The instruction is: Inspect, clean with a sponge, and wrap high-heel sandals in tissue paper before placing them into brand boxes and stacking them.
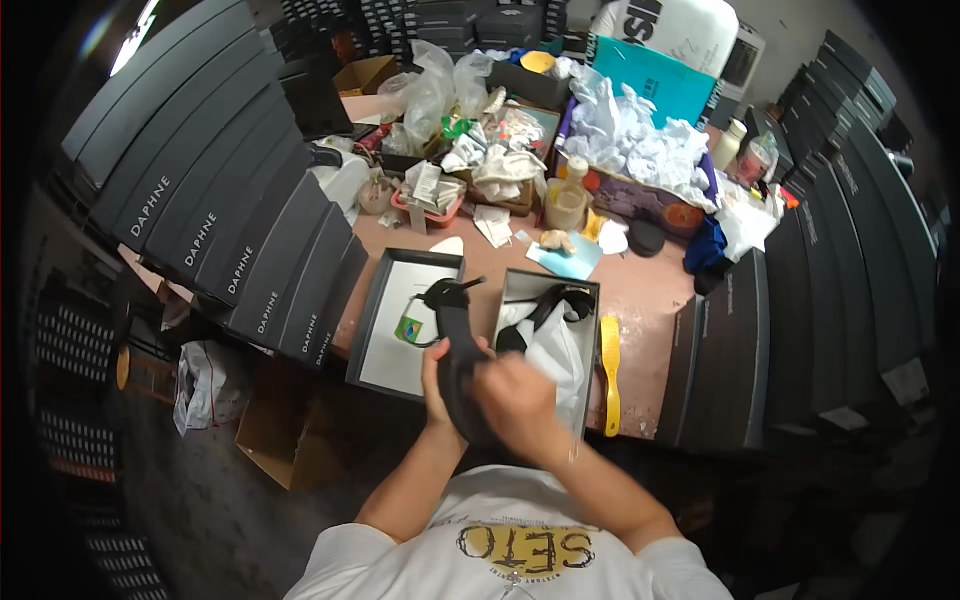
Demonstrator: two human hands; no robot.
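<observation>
- Head view: we are looking down on a cluttered pinkish work table, walled in on both sides by stacks of dark shoe boxes.
- We are holding a black shoe up in both hands, just above the near table edge and between two open box halves.
- Our left hand is wrapping around the shoe's lower part from the left, fingers closed on it; only the back of the hand and the thumb side are showing.
- Our right hand is curling over the shoe's near end, closed into a loose fist; we cannot tell whether it is gripping the sole or pressing something against it.
- The shoe's strap end is pointing away from us, reaching over the box lid on the left, which is lying open with a small green-and-yellow tag inside.
- On the right, the open box is holding white wrapping paper and what is looking like the second black shoe at its far end.
- A yellow shoehorn is lying on the table just beside the box's right wall.
- We are judging the shoe as light, with a stiff sole and soft, floppy straps; the smooth dark surface is probably scuffing easily.
- We are thinking the sole edges or heel are giving the safest hold, as the straps are likely bending or slipping if pinched alone.
- Farther back, crumpled white paper, plastic bags and a jar are crowding the table.
</observation>
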